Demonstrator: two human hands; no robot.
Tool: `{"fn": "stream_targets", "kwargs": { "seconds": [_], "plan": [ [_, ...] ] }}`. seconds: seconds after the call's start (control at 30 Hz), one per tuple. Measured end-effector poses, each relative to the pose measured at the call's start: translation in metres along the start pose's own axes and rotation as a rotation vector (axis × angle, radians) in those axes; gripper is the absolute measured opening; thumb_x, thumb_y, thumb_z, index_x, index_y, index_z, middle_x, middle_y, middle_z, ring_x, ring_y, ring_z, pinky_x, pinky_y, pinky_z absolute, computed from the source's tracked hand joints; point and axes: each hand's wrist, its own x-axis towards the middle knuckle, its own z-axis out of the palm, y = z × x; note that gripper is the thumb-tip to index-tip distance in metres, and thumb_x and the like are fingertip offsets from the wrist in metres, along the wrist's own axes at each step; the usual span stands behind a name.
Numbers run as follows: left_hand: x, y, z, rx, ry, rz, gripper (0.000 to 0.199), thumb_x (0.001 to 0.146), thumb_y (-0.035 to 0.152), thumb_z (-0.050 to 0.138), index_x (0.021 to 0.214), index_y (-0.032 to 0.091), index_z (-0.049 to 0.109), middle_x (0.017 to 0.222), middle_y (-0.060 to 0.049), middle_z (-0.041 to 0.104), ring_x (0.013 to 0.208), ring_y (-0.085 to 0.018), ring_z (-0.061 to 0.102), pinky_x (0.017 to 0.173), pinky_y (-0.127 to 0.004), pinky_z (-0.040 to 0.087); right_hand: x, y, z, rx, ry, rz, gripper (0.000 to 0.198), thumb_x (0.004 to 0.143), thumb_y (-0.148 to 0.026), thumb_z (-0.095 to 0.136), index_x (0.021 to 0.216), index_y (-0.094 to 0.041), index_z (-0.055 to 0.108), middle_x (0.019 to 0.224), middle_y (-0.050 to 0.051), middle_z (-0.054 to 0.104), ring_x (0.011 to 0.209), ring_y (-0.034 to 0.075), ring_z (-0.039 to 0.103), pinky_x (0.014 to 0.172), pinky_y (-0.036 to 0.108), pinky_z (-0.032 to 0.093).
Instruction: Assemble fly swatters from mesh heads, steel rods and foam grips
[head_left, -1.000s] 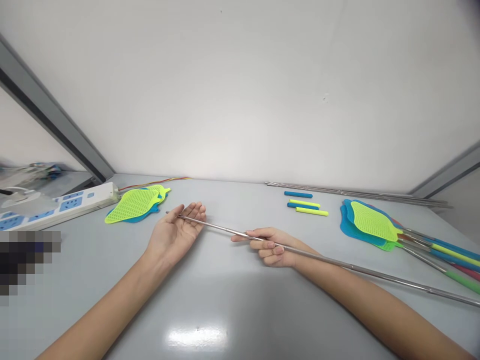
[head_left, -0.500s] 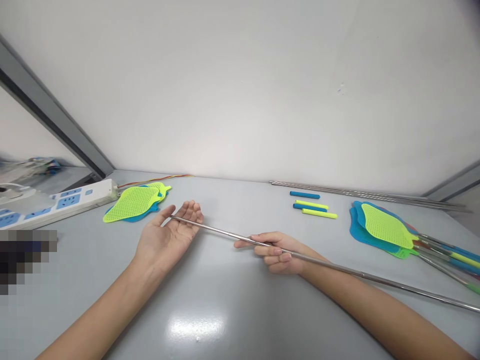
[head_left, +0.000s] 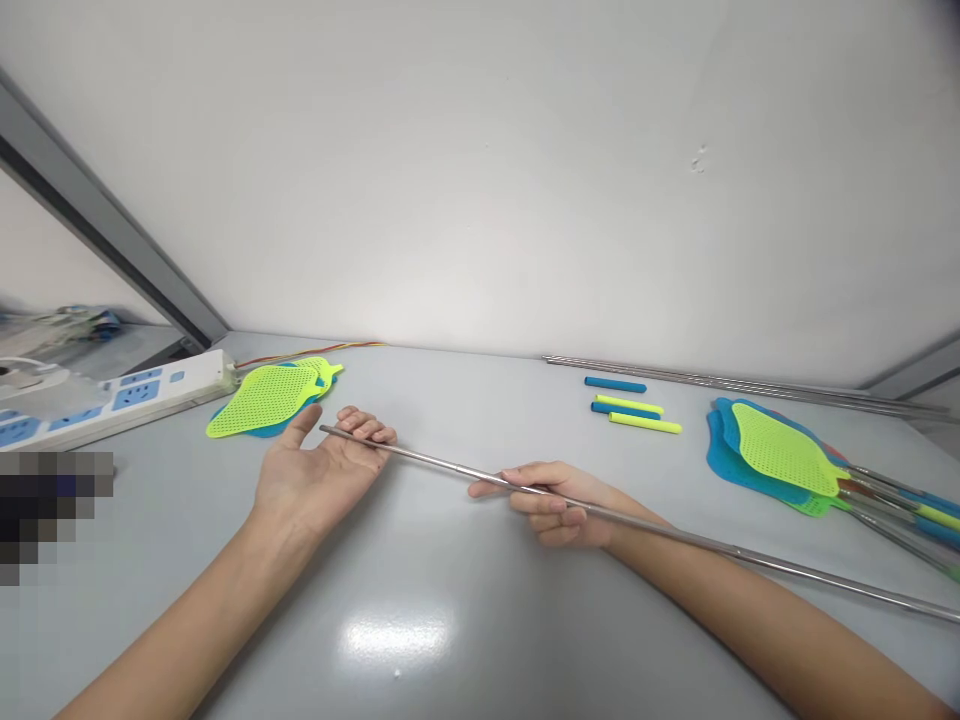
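A long, thin metal telescopic rod [head_left: 645,524] slants across the middle of the view, its far end running out at the right edge. My right hand [head_left: 555,503] is closed around the rod, fingers wrapped over it. My left hand [head_left: 322,475] lies palm up with the thumb apart and the fingers loosely curled; the rod's tip rests over its palm, against the fingers, without being gripped. Just beyond my left hand lie yellow-green and blue fly swatter heads [head_left: 274,398], overlapping on the table.
Short blue and yellow tubes [head_left: 645,423] lie at centre right. Behind them, thin metal rods [head_left: 720,382] run along the wall. Fly swatters with rods and coloured handles [head_left: 787,455] are stacked at right. A white power strip [head_left: 195,378] sits at left on the grey table [head_left: 465,410].
My left hand has shifted slightly left and its thumb has moved away from the rod, so more of the rod's tip shows over the palm. My right hand keeps its hold.
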Motion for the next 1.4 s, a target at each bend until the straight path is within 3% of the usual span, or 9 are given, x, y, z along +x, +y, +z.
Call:
{"fn": "stream_targets", "kwargs": {
  "seconds": [0.33, 0.77, 1.17, 1.4],
  "plan": [
    [-0.001, 0.001, -0.004, 0.007, -0.108, 0.01, 0.027, 0.081, 0.029, 0.028, 0.061, 0.02, 0.014, 0.05, 0.005, 0.021, 0.041, -0.009, 0.025, 0.043, -0.024, 0.032, 0.001, 0.002, -0.002, 0.005, -0.037, -0.003, 0.033, 0.089, -0.02, 0.027, 0.111, -0.007, 0.048, 0.04, -0.009, 0.033, 0.027, 0.003, 0.017, 0.028, 0.013, 0.018],
    [-0.001, -0.004, 0.0, 0.067, 0.009, 0.077, 0.04, 0.079, 0.03, 0.038, 0.059, 0.019, 0.006, 0.046, 0.006, 0.013, 0.037, -0.01, 0.015, 0.037, -0.025, 0.025, 0.0, 0.002, -0.001, -0.079, 0.021, -0.001, 0.031, 0.087, -0.02, 0.034, 0.11, -0.007, 0.05, 0.039, -0.01, 0.034, 0.026, 0.003, 0.019, 0.027, 0.013, 0.017],
    [0.0, -0.009, -0.006, 0.09, -0.036, 0.085, 0.042, 0.077, 0.019, 0.042, 0.056, 0.019, 0.006, 0.046, 0.005, 0.007, 0.036, -0.01, 0.014, 0.036, -0.025, 0.023, -0.001, 0.005, 0.004, -0.244, 0.118, -0.062, 0.031, 0.082, -0.024, 0.047, 0.108, -0.008, 0.054, 0.038, -0.011, 0.033, 0.028, 0.002, 0.014, 0.027, 0.014, 0.014],
    [-0.003, -0.015, -0.005, 0.076, 0.03, 0.114, 0.042, 0.073, 0.014, 0.044, 0.056, 0.019, 0.007, 0.048, 0.005, 0.003, 0.036, -0.01, 0.011, 0.034, -0.024, 0.022, -0.002, 0.006, 0.006, -0.288, 0.14, -0.049, 0.029, 0.081, -0.025, 0.049, 0.105, -0.01, 0.056, 0.037, -0.011, 0.033, 0.028, 0.001, 0.014, 0.026, 0.014, 0.012]
  ]
}}
